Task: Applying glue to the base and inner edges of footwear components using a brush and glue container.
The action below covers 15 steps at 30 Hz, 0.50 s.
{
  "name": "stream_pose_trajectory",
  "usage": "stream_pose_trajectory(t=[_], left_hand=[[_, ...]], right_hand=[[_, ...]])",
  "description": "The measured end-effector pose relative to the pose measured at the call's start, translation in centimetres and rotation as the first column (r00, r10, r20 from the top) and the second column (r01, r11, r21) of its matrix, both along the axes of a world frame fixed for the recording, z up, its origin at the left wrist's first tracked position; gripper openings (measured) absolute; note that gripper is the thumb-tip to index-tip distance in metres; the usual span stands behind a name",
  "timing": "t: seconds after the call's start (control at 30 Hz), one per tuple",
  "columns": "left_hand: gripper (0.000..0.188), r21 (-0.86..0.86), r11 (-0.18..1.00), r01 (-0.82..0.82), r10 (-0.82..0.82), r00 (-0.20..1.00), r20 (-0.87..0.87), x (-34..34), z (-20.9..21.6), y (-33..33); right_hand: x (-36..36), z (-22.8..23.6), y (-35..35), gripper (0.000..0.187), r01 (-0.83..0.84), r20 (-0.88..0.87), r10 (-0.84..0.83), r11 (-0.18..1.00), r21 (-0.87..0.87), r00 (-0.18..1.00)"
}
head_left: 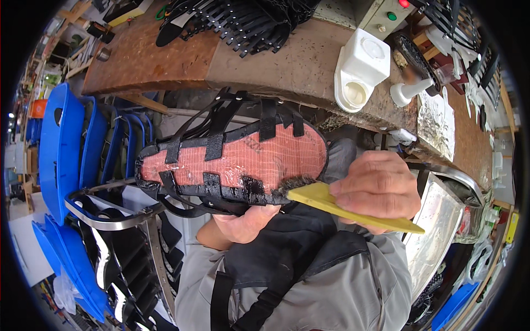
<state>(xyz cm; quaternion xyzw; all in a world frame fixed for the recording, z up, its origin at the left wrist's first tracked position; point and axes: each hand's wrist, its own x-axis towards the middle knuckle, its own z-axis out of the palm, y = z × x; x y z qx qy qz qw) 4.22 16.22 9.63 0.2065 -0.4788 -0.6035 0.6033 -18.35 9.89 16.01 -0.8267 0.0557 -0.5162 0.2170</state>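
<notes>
A strappy black sandal (pixel 237 157) is held sideways in front of me with its underside turned up. Its sole is reddish with a pale grid, and the ends of the black straps are folded over the rim. A glossy wet film shows along the near edge. My left hand (pixel 243 223) supports the sandal from below at the near side, its fingers mostly hidden behind it. In my right hand (pixel 381 187) is a flat yellow-handled brush (pixel 314 199), gripped between thumb and fingers. The brush's dark bristles touch the sole's near edge, toward its wide right end.
Beyond the sandal runs a brown workbench (pixel 243 69) with a heap of black straps (pixel 248 22). On it stand a white dispenser (pixel 361 69) and a white funnel-shaped nozzle (pixel 409 91). Blue trays (pixel 61 143) and a metal-framed rack of dark shoe parts (pixel 118 226) stand left.
</notes>
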Motion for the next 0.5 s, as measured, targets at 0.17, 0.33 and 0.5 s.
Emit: stream_pose_trajectory(t=[0.17, 0.33, 0.5], left_hand=[[0.062, -0.007, 0.998, 0.055, -0.055, 0.998, -0.012, 0.0, 0.4, -0.3], [0.048, 0.167, 0.981, -0.102, 0.128, 0.98, -0.155, -0.5, 0.9, 0.3], [0.057, 0.298, 0.932, -0.207, 0.246, 0.964, -0.102, -0.6, 0.7, 0.9]], right_hand=[[-0.1, 0.2, 0.0, 0.023, -0.033, -0.053, 0.032, 0.999, -0.012, 0.998], [-0.6, 0.0, 0.8, 0.017, -0.278, 0.319, 0.202, 0.937, 0.213, 0.926], [-0.1, 0.7, 0.6, 0.016, -0.152, 0.0, 0.152, 0.988, -0.032, 0.988]])
